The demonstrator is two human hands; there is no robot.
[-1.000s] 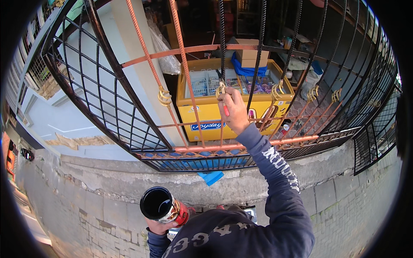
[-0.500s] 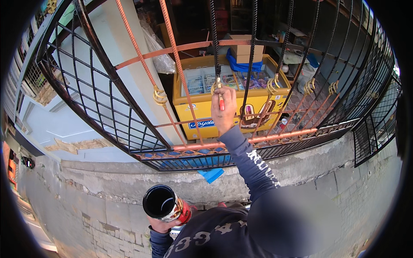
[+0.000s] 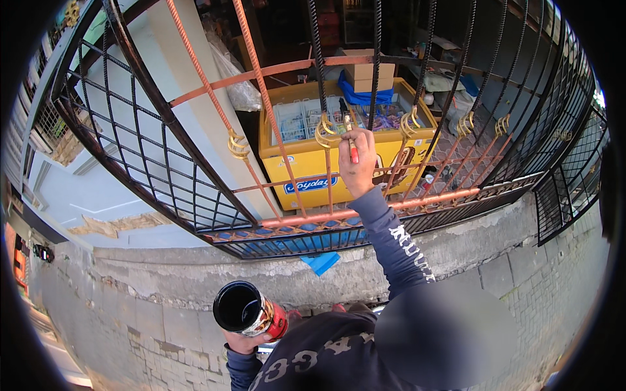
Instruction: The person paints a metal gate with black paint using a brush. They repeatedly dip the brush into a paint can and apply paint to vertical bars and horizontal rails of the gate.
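A paintbrush (image 3: 353,148) with a red handle is gripped in my right hand (image 3: 358,168), its bristles pointing up and away. The brush is in front of the metal fence (image 3: 301,64), just right of a bar with a gold ring ornament (image 3: 325,132); whether it touches a bar I cannot tell. Some bars are black, others copper-brown. Low at the left, my left hand (image 3: 242,341) is wrapped round a red paint can (image 3: 276,324), which is tilted and shows a dark, glossy inside.
Behind the bars stands a yellow chest freezer (image 3: 274,173) with a cardboard box (image 3: 369,77) and a blue cloth (image 3: 365,96) on it. A blue sheet (image 3: 321,262) lies on the concrete ledge (image 3: 417,251). Grey paving (image 3: 169,326) runs along the fence.
My right hand has moved the brush rightward and slightly down, off the black part of the bar above the gold ornament. The left hand keeps the can in nearly the same place.
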